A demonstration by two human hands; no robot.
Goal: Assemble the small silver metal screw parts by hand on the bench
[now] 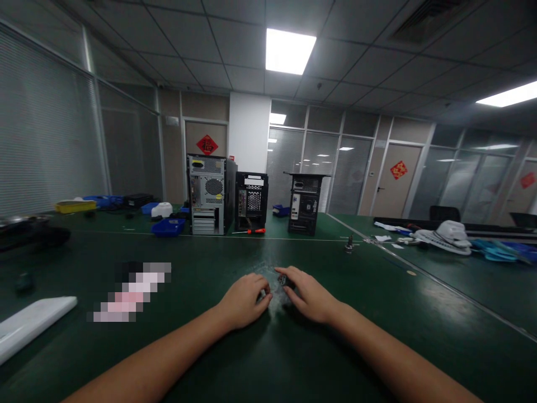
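Observation:
Low over the green table [201, 358], my two hands face each other, a small gap between them. My right hand [312, 296] has a small dark grey, round metallic-looking part [282, 279] between its thumb and index finger; its exact kind is too small to tell. The fingers of my left hand [246, 299] are curled in, with the thumb close to the fingertips. Whatever they may pinch is hidden. A pale, shiny patch shows on the table between and behind the hands; whether it is clear film or a reflection, I cannot tell.
Farther back stand three computer cases [210, 193], with a red-and-black screwdriver [255, 230] before the middle one. A blue tray [168, 226] is at back left. A small metal piece [348, 244] stands right, near a white hat [448, 238]. A white object [37, 322] lies left.

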